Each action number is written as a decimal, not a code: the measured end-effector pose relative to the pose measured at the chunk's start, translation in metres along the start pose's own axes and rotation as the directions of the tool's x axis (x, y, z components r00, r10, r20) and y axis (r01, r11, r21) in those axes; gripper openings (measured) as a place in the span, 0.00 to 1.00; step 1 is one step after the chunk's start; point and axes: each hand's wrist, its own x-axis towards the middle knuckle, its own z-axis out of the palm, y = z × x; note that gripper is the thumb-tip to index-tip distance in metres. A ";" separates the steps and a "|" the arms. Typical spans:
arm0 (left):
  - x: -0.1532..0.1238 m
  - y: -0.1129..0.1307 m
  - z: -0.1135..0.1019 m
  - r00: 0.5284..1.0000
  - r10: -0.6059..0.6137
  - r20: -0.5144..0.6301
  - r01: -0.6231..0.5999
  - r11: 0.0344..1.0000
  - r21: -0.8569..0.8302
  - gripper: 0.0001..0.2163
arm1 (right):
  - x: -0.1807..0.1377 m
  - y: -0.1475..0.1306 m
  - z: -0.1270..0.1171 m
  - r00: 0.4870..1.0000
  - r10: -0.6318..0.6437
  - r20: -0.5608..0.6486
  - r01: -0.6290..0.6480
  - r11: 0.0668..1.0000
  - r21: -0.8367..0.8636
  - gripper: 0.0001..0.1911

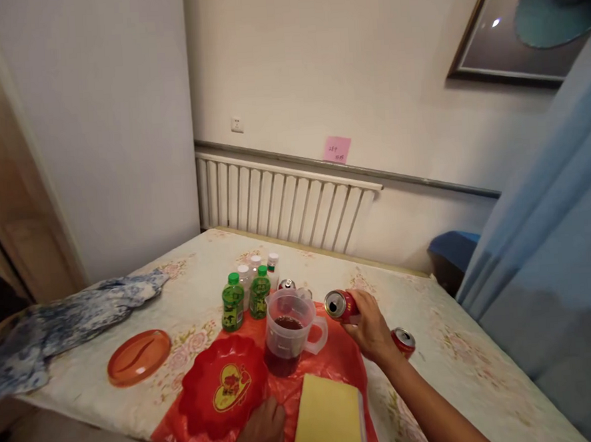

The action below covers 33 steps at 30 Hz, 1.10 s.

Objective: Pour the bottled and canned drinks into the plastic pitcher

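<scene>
A red soda can point(343, 306) is gripped in my right hand point(368, 326), tilted so that its opened top faces left. It is to the right of a clear plastic jug point(289, 341) with dark liquid inside. My left hand point(262, 431) is closed in a loose fist on the red plastic sheet point(334, 362), beside a red scalloped plate point(198, 387) with a yellow heart print; nothing shows in its fingers. A second red can point(404, 341) stands by my right wrist. Between my arms lies a yellow pad or book point(328, 419).
Behind the jug and plate stand green-capped bottles point(233, 305), white-capped bottles point(273, 268) and another can point(286, 285). An orange lid point(139, 357) and a blue-white cloth point(76, 328) lie left on the flowered tablecloth point(455, 371). A radiator point(284, 201) and blue curtain point(546, 232) border the table.
</scene>
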 end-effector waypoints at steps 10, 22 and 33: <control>-0.002 -0.003 0.014 0.999 0.039 -0.004 -0.039 0.999 -0.004 0.16 | 0.047 -0.027 0.009 0.941 -0.281 0.191 0.322 0.915 -0.243 0.30; -0.006 0.003 0.002 0.999 0.023 -0.043 -0.025 0.999 -0.038 0.16 | 0.065 -0.036 0.011 0.863 -0.412 0.293 0.499 0.785 -0.367 0.21; -0.005 0.003 0.005 1.000 0.000 -0.005 0.000 0.995 -0.095 0.15 | 0.075 -0.050 0.009 0.801 -0.464 0.379 0.592 0.710 -0.381 0.20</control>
